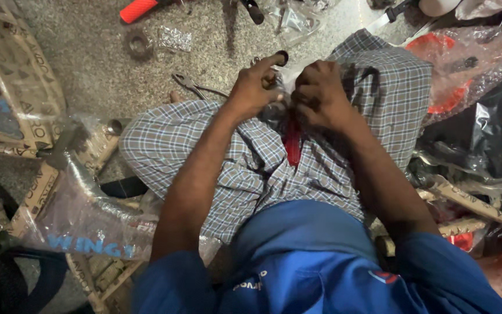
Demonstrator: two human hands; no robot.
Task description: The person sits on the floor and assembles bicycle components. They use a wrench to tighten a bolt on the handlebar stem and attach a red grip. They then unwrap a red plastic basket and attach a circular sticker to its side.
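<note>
I sit cross-legged on the floor in a checked cloth and blue shirt. My left hand (255, 88) and my right hand (319, 93) are closed close together over my lap. Both grip a small dark part wrapped in clear plastic (280, 78). A red piece (292, 142) hangs down from it between my hands onto the cloth. The part itself is mostly hidden by my fingers.
A paper-and-plastic-wrapped bicycle frame (59, 192) lies at my left. Pliers (190, 85) lie on the speckled floor ahead. A red grip (137, 9), a small plastic bag (174, 38) and a ring (139, 43) lie farther off. Wrapped black and red parts (477, 110) pile at my right.
</note>
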